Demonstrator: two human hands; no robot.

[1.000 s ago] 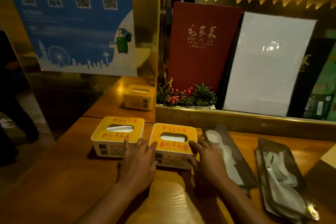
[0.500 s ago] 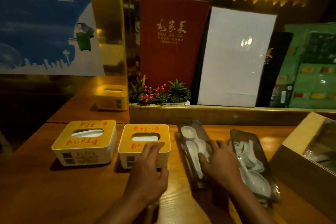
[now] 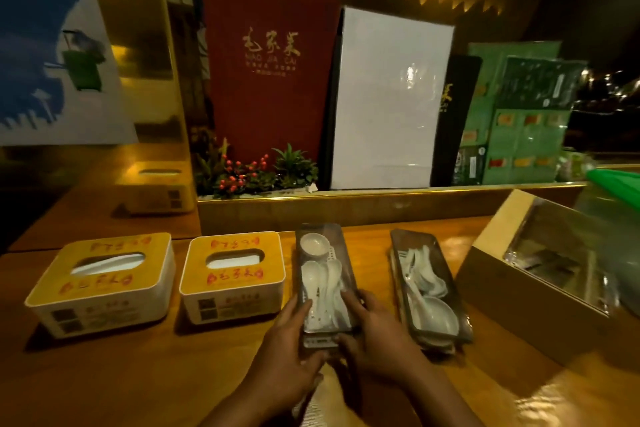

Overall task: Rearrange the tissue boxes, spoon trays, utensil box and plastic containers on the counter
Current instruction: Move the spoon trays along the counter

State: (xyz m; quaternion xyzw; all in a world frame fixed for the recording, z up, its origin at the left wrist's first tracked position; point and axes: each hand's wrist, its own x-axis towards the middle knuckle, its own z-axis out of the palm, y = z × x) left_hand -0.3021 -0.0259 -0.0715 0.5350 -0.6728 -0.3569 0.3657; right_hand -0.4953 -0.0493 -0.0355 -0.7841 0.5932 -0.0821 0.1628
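1. Left tissue box [image 3: 100, 282]: white body, yellow lid with red characters, tissue showing in the slot; it sits flat at the left of the worktop [image 3: 138, 374].
2. Right tissue box [image 3: 233, 277]: same design, just beside the first, apart from it.
3. Near tray [image 3: 325, 282]: long, dark, holding white spoons and a small white dish at its far end; both hands clasp its near end.
4. Far tray [image 3: 429, 291]: same kind, with white spoons, angled slightly, to the right.
5. Utensil box [image 3: 540, 281]: tan with a clear lid, at far right, turned askew.
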